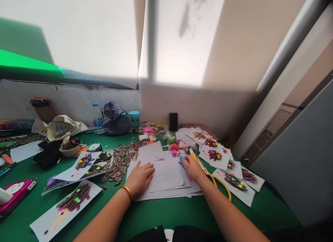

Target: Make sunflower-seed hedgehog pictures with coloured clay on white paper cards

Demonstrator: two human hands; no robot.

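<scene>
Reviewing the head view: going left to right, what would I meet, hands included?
Dark-lidded bottle, blue-capped water bottle, left hand, black phone, right hand, yellow scissor handles, rightmost hedgehog card.

I see a green surface [158,216] against a scuffed white wall [75,101], pale sheeting [91,33] above. Bright patches and soft shadows fall across it; a vivid green strip [23,63] shows far left, a grey panel [296,158] at right.

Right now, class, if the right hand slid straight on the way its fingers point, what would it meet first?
Probably the small pink piece, ahead-left of the right hand and the blue piece at its fingertips, though depth is unclear.
</scene>
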